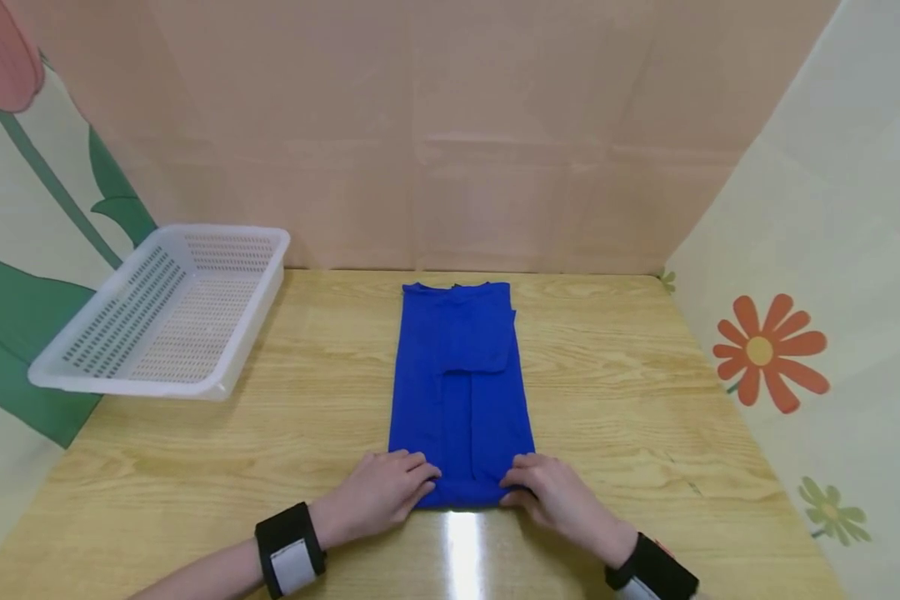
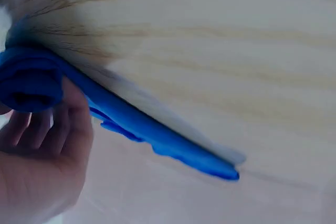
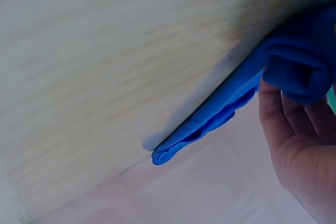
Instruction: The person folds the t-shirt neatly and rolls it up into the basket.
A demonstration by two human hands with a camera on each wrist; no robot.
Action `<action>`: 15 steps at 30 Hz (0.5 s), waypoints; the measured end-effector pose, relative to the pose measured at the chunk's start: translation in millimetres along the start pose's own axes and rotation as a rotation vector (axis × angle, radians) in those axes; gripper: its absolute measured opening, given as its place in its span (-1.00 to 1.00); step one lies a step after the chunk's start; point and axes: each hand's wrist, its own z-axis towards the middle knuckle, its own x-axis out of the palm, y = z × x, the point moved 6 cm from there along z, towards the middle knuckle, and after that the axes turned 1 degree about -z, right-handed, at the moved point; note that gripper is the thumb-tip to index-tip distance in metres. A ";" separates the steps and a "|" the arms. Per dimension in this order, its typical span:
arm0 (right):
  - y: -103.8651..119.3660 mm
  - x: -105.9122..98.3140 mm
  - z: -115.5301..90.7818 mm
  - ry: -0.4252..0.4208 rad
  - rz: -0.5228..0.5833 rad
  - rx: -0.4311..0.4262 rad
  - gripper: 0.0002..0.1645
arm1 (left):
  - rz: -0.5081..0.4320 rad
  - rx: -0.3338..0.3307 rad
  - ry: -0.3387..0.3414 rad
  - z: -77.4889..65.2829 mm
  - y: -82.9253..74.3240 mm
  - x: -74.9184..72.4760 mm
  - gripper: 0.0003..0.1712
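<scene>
On the wood-grain desk (image 1: 330, 350), right of a white plastic basket (image 1: 195, 321), lies a folded blue garment (image 1: 420, 375); I see its rolled near edge held by left grip (image 1: 381, 493) and right grip (image 1: 558, 496).

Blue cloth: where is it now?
In the head view, the blue cloth lies on the table, right of the white basket, its rolled near end held by the left hand and right hand.

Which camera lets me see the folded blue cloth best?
The head view: it shows nearly all the folded blue cloth from above, with the left hand and right hand covering only its near corners. Both wrist views show it side-on, with its rolled end.
</scene>
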 end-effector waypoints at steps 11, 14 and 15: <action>-17.4 2.3 9.3 0.067 0.155 0.058 -0.95 | 0.260 0.212 -0.128 -11.1 -10.5 -6.8 -0.59; -21.4 2.4 11.5 0.107 0.195 0.116 -0.94 | 0.271 0.215 -0.157 -12.4 -10.4 -6.7 -0.66; -22.8 2.5 12.2 0.120 0.200 0.134 -0.94 | 0.273 0.214 -0.166 -12.6 -10.3 -6.8 -0.69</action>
